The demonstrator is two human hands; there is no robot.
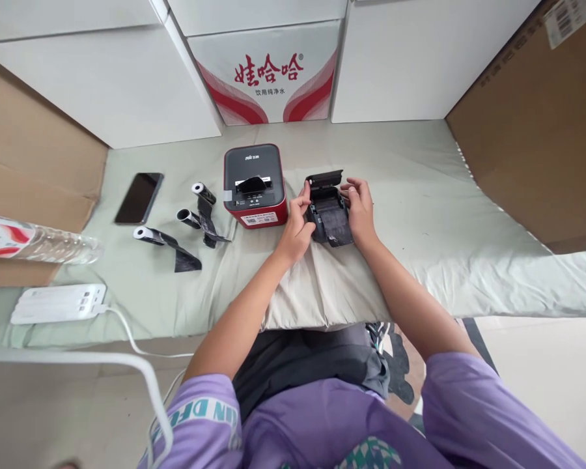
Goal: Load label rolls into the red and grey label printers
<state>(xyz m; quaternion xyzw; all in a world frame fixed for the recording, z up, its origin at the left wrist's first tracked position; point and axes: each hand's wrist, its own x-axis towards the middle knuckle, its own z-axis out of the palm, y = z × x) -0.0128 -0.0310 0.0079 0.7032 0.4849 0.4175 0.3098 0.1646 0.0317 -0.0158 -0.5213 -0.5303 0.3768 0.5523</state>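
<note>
A small black portable printer [317, 218] rests on the cloth-covered surface with its lid [325, 178] raised. Dark printed paper [338, 225] hangs out over its front edge. My left hand [297, 228] grips the printer's left side, fingers bent around the casing and lid hinge. On the opposite side, my right hand [361, 207] holds the casing with curled fingers, some hidden behind it. Just left of my left hand stands a red and black desktop printer [254, 163] with a dark strip in its slot.
Paper rolls with dark tails, such as the nearest roll [149, 235], lie left of the desktop printer. Beyond them are a phone [139, 197], a water bottle [53, 242] and a cabled white power bank [58, 303]. White cartons [268, 39] line the back; a brown box [542, 143] stands right.
</note>
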